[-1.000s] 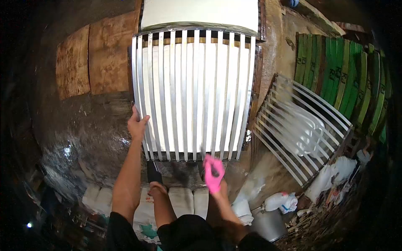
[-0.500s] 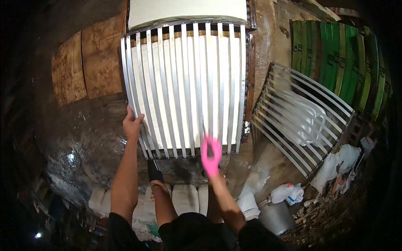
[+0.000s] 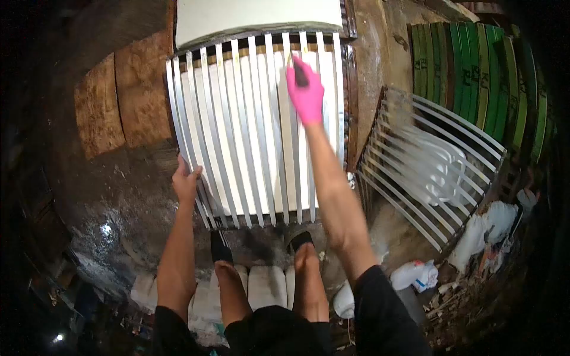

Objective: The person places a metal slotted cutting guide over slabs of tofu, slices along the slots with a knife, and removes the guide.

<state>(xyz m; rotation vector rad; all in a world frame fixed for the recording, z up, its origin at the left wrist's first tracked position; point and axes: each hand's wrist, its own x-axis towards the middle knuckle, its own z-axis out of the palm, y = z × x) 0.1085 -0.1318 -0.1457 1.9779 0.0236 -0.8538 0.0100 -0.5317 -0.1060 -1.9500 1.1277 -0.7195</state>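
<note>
A slatted metal rack (image 3: pixel 255 130) lies over a wide white slab (image 3: pixel 234 196), which shows between its long bars. My left hand (image 3: pixel 186 180), bare, has its fingers closed around the rack's left side near the front corner. My right hand (image 3: pixel 307 98), in a pink glove, is over the far right part of the rack. It grips a slim, dark-handled knife (image 3: pixel 301 74); the blade is mostly hidden among the bars. Past the rack's far edge sits a second white slab (image 3: pixel 258 18).
To the right, another slatted rack (image 3: pixel 430 169) leans over a white plastic chair (image 3: pixel 436 172). Green slatted boards (image 3: pixel 469 77) stand behind it. Brown wooden boards (image 3: pixel 139 95) lie at left. White sacks (image 3: pixel 267 288) are behind my legs, on a wet floor.
My right hand has moved with the knife from the near edge of the rack to its far end, along the bars. My left hand stays on the rack's left side.
</note>
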